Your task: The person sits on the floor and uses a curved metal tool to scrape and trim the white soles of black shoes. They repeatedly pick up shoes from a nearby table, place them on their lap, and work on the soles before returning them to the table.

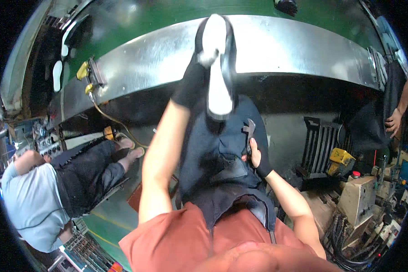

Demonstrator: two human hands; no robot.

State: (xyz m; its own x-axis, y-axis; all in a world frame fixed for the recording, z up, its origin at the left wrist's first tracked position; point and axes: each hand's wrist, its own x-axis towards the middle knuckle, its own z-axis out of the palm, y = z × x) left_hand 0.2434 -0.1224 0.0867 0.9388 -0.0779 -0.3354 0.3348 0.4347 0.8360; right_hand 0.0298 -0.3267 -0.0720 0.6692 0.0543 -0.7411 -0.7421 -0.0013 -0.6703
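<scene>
My left hand (pixel 192 84), in a black fingerless glove, is raised and shut on a long white piece with a dark rim (pixel 218 68). It holds the piece upright in front of the steel panel (pixel 294 45). My right hand (pixel 257 158), also in a black glove, is lower, in front of my dark apron (pixel 213 154). It grips a dark metal tool (pixel 249 131) that points upward. The tool's tip is a short way below and right of the white piece, not touching it.
The steel panel belongs to a green machine (pixel 167 18) with yellow connectors (pixel 83 71) at its left. A person in a light blue shirt (pixel 36 199) sits at left, feet out. Another person's hand (pixel 394 121) is at right. A black ribbed part (pixel 319 145), a yellow box (pixel 341 159) and a beige machine (pixel 358 197) stand at lower right.
</scene>
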